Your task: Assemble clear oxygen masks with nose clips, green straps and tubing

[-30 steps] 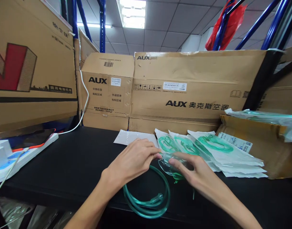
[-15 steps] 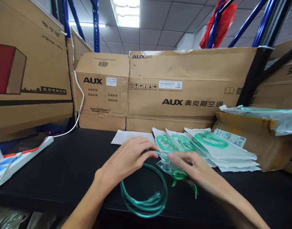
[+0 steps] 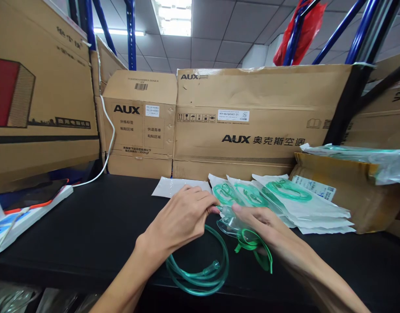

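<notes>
Head view: the left hand [image 3: 183, 217] has closed in on the right hand [image 3: 263, 226], so their fingertips now almost touch above the table [image 3: 89, 217]. The left fingers pinch narrowly on the end of the green tubing [image 3: 183, 278], whose coil lies at 6 o'clock by the table's near edge. The right fingers grip the clear mask [image 3: 229, 226] at its neck, and its green strap [image 3: 257, 248] has slid out at 5 o'clock. Tube end and mask neck now meet. Sealed packets [image 3: 304, 204] lie at 2 o'clock.

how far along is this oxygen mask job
Done: one clear plastic mask with green strap lies unpacked on the black table. In hand: the left hand pinches the end of the coiled green tube, the right hand the mask's port. Left: several full white pouches stacked alongside.
</notes>
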The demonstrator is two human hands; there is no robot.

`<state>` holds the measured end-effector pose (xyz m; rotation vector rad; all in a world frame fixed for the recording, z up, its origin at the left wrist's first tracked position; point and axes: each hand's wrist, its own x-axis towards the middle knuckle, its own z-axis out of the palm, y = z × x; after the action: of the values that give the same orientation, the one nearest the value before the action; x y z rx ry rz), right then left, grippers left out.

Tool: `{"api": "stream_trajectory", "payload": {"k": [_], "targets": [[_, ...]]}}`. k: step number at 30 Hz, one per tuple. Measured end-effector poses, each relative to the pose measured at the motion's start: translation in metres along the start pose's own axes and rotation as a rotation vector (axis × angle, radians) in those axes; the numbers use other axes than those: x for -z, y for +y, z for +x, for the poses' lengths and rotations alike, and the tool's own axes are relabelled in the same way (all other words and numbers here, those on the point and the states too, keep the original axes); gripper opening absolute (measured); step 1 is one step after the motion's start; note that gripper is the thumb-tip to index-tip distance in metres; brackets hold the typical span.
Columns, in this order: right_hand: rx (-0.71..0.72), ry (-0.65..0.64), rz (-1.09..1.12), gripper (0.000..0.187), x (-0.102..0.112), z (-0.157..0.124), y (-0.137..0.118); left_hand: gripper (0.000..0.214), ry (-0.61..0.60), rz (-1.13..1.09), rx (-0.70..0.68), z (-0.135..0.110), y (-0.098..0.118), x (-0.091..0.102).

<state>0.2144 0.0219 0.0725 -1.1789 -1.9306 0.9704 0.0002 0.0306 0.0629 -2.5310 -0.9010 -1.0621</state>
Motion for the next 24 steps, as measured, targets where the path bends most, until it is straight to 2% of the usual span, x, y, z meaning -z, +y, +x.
{"api": "stream_trajectory", "payload": {"k": [8, 13, 24], "targets": [[0.026, -0.049, -0.115, 0.054, 0.0057, 0.0006, 0.002, 0.017, 0.002, 0.012, -0.02, -0.0008, 0.0028, 0.0016], [0.111, -0.007, -0.178, 0.058, 0.0053, -0.0003, -0.0035, 0.018, 0.022, -0.042, -0.01, -0.0009, 0.0029, 0.0032], [0.176, -0.007, -0.167, 0.053, 0.006, -0.0012, -0.0012, 0.018, 0.034, -0.109, 0.022, -0.0024, 0.0047, 0.003]]}}
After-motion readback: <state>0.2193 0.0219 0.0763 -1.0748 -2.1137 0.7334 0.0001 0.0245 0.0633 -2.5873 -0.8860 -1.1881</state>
